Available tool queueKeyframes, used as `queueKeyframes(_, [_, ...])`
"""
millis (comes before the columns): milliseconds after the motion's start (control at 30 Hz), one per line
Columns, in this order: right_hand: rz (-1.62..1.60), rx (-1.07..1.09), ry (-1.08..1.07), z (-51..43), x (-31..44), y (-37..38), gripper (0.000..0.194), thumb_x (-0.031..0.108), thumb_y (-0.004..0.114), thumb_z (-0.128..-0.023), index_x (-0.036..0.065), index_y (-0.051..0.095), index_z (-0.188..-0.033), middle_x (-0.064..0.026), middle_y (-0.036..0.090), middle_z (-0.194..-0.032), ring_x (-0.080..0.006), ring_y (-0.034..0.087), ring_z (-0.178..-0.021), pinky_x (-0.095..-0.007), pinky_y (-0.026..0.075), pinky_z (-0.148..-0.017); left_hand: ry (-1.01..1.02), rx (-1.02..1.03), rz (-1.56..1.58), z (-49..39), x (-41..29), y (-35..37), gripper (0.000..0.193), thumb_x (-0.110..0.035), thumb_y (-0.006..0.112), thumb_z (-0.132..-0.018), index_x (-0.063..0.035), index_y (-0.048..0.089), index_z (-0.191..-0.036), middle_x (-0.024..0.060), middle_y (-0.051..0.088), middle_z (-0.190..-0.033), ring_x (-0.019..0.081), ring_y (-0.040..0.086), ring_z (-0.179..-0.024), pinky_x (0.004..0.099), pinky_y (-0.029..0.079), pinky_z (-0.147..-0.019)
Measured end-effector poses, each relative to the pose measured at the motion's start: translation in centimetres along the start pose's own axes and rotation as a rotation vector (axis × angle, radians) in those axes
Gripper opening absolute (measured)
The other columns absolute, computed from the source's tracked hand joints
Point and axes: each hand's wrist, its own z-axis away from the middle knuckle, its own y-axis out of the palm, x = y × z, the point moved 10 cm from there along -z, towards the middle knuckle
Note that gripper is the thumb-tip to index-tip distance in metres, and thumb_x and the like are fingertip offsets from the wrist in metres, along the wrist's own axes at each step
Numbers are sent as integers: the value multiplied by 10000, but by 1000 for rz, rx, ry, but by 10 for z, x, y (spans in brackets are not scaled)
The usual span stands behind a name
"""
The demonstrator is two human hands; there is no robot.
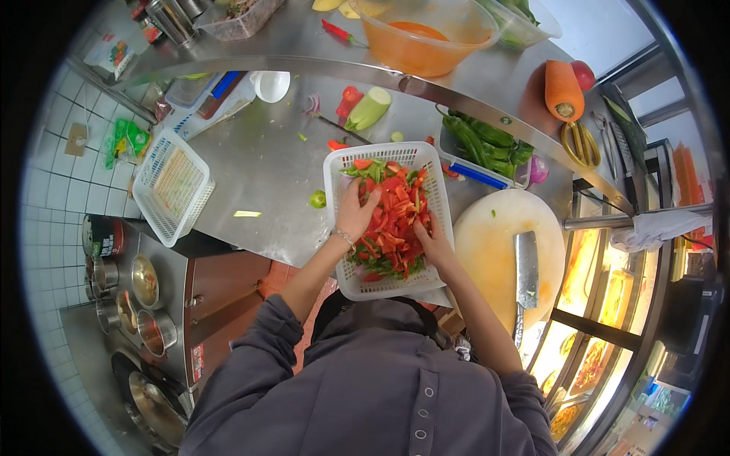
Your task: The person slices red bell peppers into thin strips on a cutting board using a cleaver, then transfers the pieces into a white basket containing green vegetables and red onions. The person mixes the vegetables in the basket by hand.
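In front of me a white plastic basket point(333, 165) with slotted walls holds a heap of chopped red peppers point(399, 196), with cut green pieces point(373, 171) showing around and under them. My left hand point(358, 210) reaches into the heap from its left side, thumb and fingers spread around some pieces. On the opposite side, my right hand point(435, 242) presses in among the peppers near the basket's right wall. The fingertips of both hands are partly buried, so whether they grip any pieces is hidden.
A cleaver point(527, 268) lies on the round cutting board point(479, 228) at my right. Left stands another white basket point(197, 171). Beyond are a container of green peppers point(479, 137), a cut zucchini point(369, 108) and a raised steel shelf edge point(342, 66). Metal bowls point(157, 333) stand lower left.
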Motion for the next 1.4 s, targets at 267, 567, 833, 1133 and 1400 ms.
queueKeyframes(267, [-644,139,210,-3,14,26,573,348,580,-980,126,350,-1454,-62,553,-1302,-154,557,-1141,-320,491,-920,-496,235,642,17,25,47,657,-515,550,-942,-21,483,-1370,127,562,-1335,226,524,-1248,345,407,-1041])
queueKeyframes(567, [-163,222,-16,16,67,1,580,340,573,-984,101,353,-1464,-74,533,-1348,-167,560,-1154,-285,428,-977,-430,445,800,26,-37,8,595,-441,471,-1009,-40,388,-1441,98,525,-1385,187,533,-1240,335,434,-1039])
queueKeyframes(833, [-310,144,142,-17,1,33,642,319,612,-959,91,305,-1475,-100,500,-1379,-185,544,-1181,-334,481,-939,-461,192,395,27,20,39,850,-529,629,-876,-14,318,-1476,149,492,-1401,225,455,-1306,346,361,-1065])
queueKeyframes(1133, [-199,342,-147,-1,67,26,606,277,707,-891,36,428,-1373,-101,570,-1285,-206,560,-1161,-329,450,-988,-384,396,886,32,-53,32,579,-342,549,-983,-68,370,-1462,76,479,-1419,164,452,-1305,319,391,-1067])
queueKeyframes(1400, [-9,283,204,-1,-1,4,812,472,608,-929,139,199,-1546,-152,380,-1481,-267,414,-1332,-397,396,-1033,-567,215,439,77,-2,-1,793,-459,531,-979,-80,126,-1546,111,377,-1498,213,397,-1357,361,398,-1069])
